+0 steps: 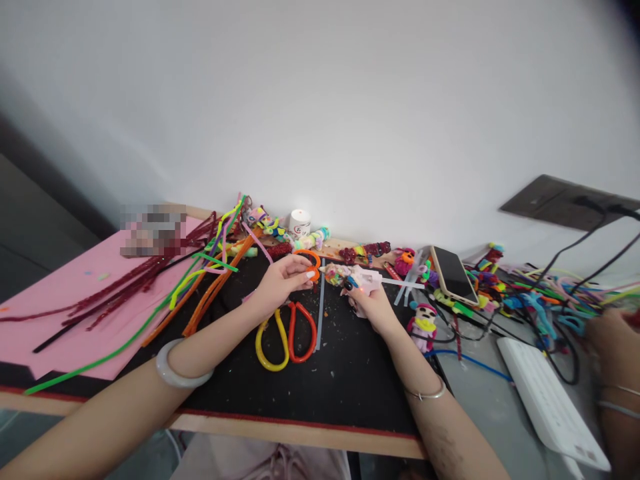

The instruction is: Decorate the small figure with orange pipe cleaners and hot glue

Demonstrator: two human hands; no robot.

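My left hand (285, 280) pinches an orange pipe-cleaner piece (309, 255) bent into loops. My right hand (373, 303) is wrapped round a pale glue gun (369, 280) with colourful bits about its front end. A clear glue stick (404, 284) juts from the back of the gun. The gun's tip points left, close beside the orange loops; whether they touch I cannot tell. Below my hands lie scissors (303, 333) with one yellow and one red handle, their blades hidden. Another glue stick (321, 307) rests on the black mat (350, 387).
Long pipe cleaners (150, 287) spread over a pink sheet (65, 293) on the left. A white jar (300, 223) and pipe-cleaner figures line the wall. Rightward are a doll (424, 325), a phone (456, 275), a power strip (550, 400), cables and another person's hand (613, 343).
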